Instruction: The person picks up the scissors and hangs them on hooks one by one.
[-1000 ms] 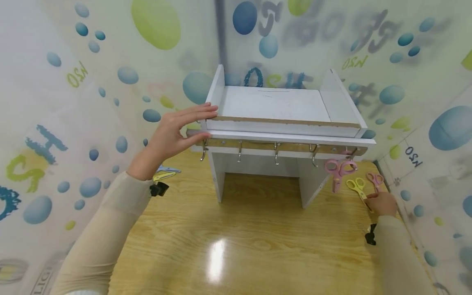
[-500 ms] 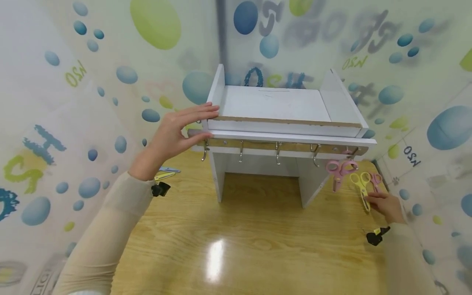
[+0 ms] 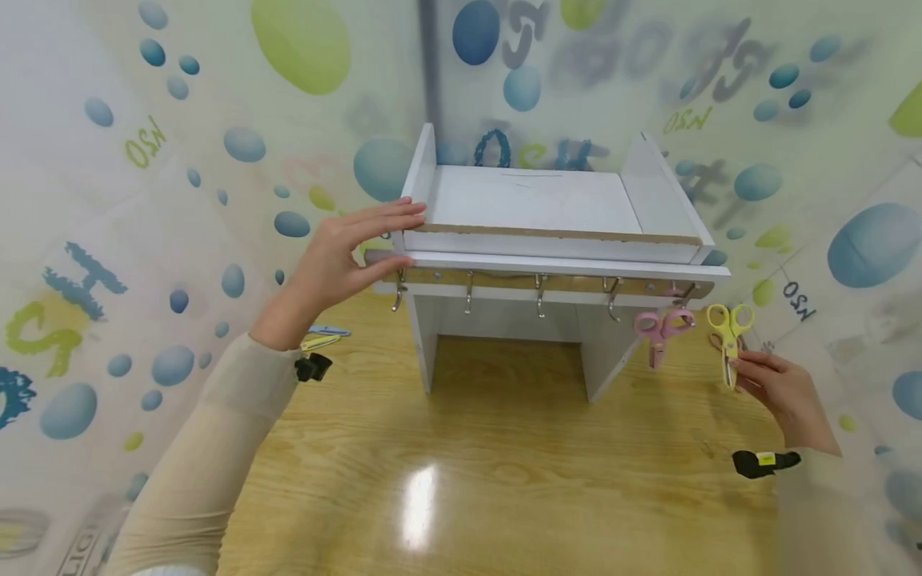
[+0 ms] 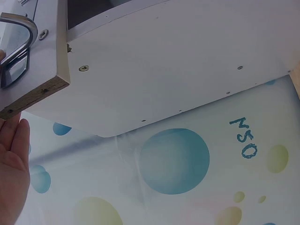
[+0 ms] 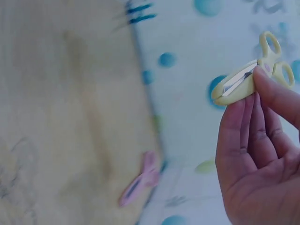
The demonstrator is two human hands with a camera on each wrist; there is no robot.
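A white wooden shelf (image 3: 533,200) stands on the table, its metal hook rail (image 3: 504,283) across the front. My left hand (image 3: 334,256) holds the shelf's left front corner, fingers over the top and thumb on the rail's front. My right hand (image 3: 788,392) pinches yellow scissors (image 3: 731,346) near the blades, handles up; the right wrist view shows thumb and fingers on the scissors (image 5: 243,89). Pink scissors (image 3: 657,344) hang handle-up from the rightmost hook, just left of the yellow pair. Other hooks, such as this one (image 3: 469,296), hang bare.
More pink scissors (image 5: 136,187) lie on the table by the right wall, mostly hidden behind the yellow pair in the head view. To the left, a yellow tool (image 3: 320,342) and a blue one (image 3: 330,330) lie on the wood-grain table (image 3: 504,472). Patterned walls enclose the table.
My right hand has picked up the yellow scissors from the table and raised them to the right, level with the hanging pink pair. The left hand stays on the shelf.
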